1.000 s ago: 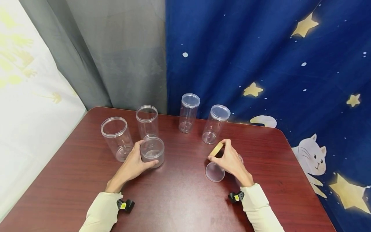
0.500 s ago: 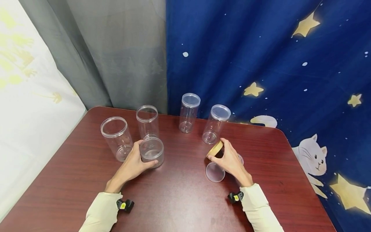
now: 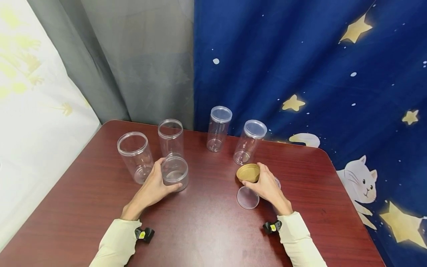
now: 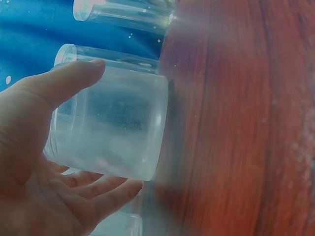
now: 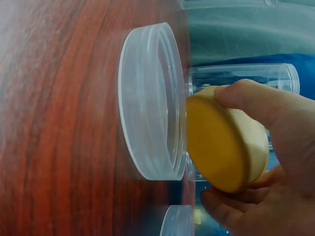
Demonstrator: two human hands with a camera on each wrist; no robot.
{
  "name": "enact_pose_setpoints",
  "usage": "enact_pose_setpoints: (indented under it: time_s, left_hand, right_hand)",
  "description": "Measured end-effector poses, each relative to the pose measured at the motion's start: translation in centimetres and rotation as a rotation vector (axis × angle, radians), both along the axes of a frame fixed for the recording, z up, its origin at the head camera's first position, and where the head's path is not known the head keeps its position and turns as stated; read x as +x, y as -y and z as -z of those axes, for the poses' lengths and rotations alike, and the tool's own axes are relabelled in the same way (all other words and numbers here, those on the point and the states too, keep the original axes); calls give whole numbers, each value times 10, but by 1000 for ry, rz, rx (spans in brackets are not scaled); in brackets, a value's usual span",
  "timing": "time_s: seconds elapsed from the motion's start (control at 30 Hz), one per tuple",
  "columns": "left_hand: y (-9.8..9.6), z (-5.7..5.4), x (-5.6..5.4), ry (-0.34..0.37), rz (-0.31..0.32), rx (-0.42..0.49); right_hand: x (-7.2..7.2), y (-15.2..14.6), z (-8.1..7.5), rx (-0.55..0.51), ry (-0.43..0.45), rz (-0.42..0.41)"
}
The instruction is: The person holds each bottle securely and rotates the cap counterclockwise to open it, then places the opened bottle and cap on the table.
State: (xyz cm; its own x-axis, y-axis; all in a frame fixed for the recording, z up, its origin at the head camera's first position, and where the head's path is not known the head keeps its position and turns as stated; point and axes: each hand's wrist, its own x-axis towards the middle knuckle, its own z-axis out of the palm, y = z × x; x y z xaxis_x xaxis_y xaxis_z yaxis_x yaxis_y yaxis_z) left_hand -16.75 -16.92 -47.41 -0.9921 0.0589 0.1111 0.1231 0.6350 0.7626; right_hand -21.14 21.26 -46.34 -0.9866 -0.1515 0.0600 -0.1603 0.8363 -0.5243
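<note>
My left hand (image 3: 151,191) holds a short clear plastic jar (image 3: 175,173), thumb on the near side and fingers round the far side. In the left wrist view the jar's base (image 4: 160,125) is close to the table. My right hand (image 3: 268,186) pinches a gold lid (image 3: 248,173) by its knurled rim. The lid's ringed inside shows from above, and its flat yellow face (image 5: 214,142) is turned toward the table. Just below the gold lid lies a clear lid (image 3: 248,197) on the table. Another clear lid (image 3: 277,182) is partly hidden behind the right hand.
Two tall clear jars with uncovered mouths, one at far left (image 3: 134,154) and one behind the short jar (image 3: 171,139), stand on the brown table (image 3: 207,230). Two tall capped jars (image 3: 218,128) (image 3: 249,141) stand at the back right. Curtains hang behind the table.
In my right hand the gold lid has turned from nearly on edge to hollow side up. My left hand and the short jar have stayed about where they were.
</note>
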Motion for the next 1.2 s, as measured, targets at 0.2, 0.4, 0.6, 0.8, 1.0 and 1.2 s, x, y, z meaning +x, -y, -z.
enact_pose_setpoints:
  time_s: [0.2,0.4,0.6,0.8,1.0,1.2]
  left_hand:
    - [0,1,-1,-9,5,-26]
    - [-1,0,0,2,2,-31]
    - [-1,-1,0,-13,5,-31]
    - [-6,-11,5,-113,0,-111]
    - [-24,-40,14,-434,-2,-279]
    - [-51,-65,11,-604,19,-299]
  right_hand:
    - [-2,-2,3,49,4,-27]
    - [-6,-2,4,61,2,-48]
    - [-7,-1,3,73,28,-49]
    - [-8,1,0,86,66,-51]
    - [-10,2,-3,97,100,-50]
    - [-12,3,-5,120,116,-54]
